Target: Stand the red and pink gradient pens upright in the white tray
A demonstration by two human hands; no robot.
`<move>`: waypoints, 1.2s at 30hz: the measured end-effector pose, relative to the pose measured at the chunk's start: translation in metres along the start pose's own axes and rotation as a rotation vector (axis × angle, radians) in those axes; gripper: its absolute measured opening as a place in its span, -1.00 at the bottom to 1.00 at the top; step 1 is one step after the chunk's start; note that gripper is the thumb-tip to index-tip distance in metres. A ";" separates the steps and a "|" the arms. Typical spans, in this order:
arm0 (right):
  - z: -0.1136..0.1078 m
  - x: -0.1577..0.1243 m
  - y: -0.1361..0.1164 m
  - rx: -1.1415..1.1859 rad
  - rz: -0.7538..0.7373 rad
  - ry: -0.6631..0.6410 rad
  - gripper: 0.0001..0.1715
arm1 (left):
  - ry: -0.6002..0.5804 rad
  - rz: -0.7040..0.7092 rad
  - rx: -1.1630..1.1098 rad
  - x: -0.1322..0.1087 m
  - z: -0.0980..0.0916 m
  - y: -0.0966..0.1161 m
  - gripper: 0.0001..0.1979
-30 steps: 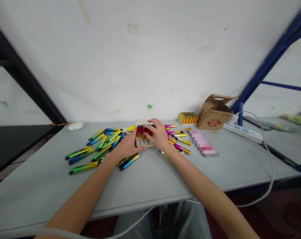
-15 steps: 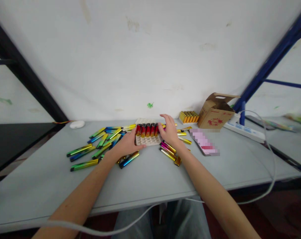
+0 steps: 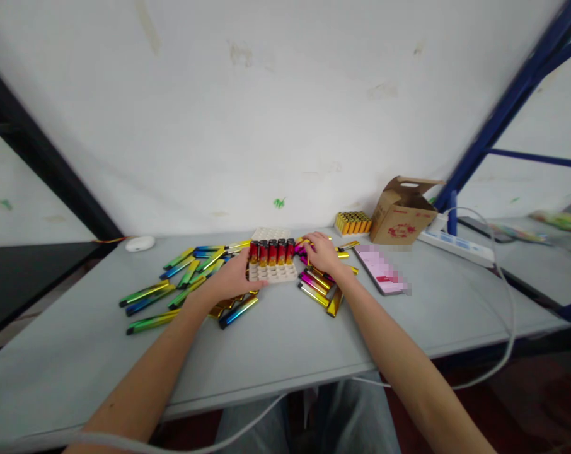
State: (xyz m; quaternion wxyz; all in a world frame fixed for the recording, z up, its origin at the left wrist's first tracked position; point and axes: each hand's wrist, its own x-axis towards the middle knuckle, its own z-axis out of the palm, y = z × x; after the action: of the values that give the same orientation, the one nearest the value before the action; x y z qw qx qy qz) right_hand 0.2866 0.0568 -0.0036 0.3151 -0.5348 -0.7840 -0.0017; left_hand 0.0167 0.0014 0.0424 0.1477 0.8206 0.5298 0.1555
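Observation:
A pale tray (image 3: 273,276) with rows of small holes stands mid-table. Along its back stands a row of red-and-gold metallic lighters (image 3: 272,252) with dark tops. My left hand (image 3: 231,277) is closed on the tray's left side, thumb along the front edge and fingers behind. Just right of the tray my right hand (image 3: 321,252) bends over the pile, its fingers curled on a pink-and-gold lighter (image 3: 302,243); the fingertips are partly hidden. More pink and gold lighters (image 3: 316,282) lie in front of it. Green, yellow and blue lighters (image 3: 186,277) are scattered to the left.
Behind the tray lies a second pale perforated tray (image 3: 271,233). At the back right are a block of yellow cylinders (image 3: 353,222), an open cardboard box (image 3: 401,217) and a power strip (image 3: 458,247). A phone (image 3: 380,268) lies nearer; a white case (image 3: 140,243) sits back left.
My right hand has left the right end of the red row and come down on the lighters beside the tray. My left hand stays at the tray. The whole view has shifted slightly.

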 end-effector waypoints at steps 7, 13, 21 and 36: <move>0.009 0.007 -0.009 0.002 -0.070 -0.157 -0.54 | 0.036 0.002 -0.058 0.001 0.003 0.000 -0.21; 0.009 0.008 -0.011 -0.091 0.002 -0.253 -0.58 | 0.040 0.040 -0.053 0.003 0.007 -0.008 -0.17; 0.009 0.009 -0.018 -0.140 0.039 -0.233 -0.62 | 0.032 0.042 -0.046 0.002 0.006 -0.005 -0.18; 0.006 0.006 -0.017 -0.151 0.041 -0.215 -0.65 | 0.019 0.007 -0.029 0.001 0.005 -0.003 -0.18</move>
State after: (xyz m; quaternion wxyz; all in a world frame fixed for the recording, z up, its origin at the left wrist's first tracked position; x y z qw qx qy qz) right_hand 0.2676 0.0570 0.0002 0.1884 -0.5701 -0.7996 0.0032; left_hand 0.0166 0.0035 0.0366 0.1540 0.8186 0.5260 0.1717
